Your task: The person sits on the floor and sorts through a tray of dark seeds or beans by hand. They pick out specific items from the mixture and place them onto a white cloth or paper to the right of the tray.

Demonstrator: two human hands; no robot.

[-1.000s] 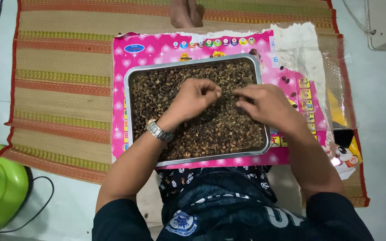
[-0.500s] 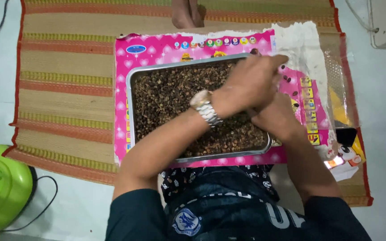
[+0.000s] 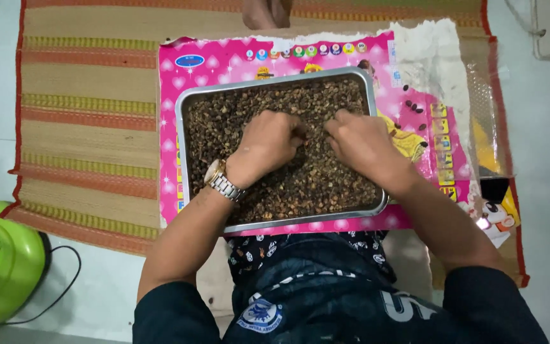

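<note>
Both hands sit mid-tray (image 3: 186, 127): left hand (image 3: 265, 146) and right hand (image 3: 361, 143) curled, pinching husks (image 3: 313, 181) between them.

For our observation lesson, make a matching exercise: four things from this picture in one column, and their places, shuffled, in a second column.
Things:
1. tray
2. watch
3. green appliance
4. loose dark bits

Places:
A. on the floor, lower left
B. on the pink sheet, right of the tray
C. on the left wrist
D. on the pink sheet, under both hands

Pairs: 1-D, 2-C, 3-A, 4-B
</note>
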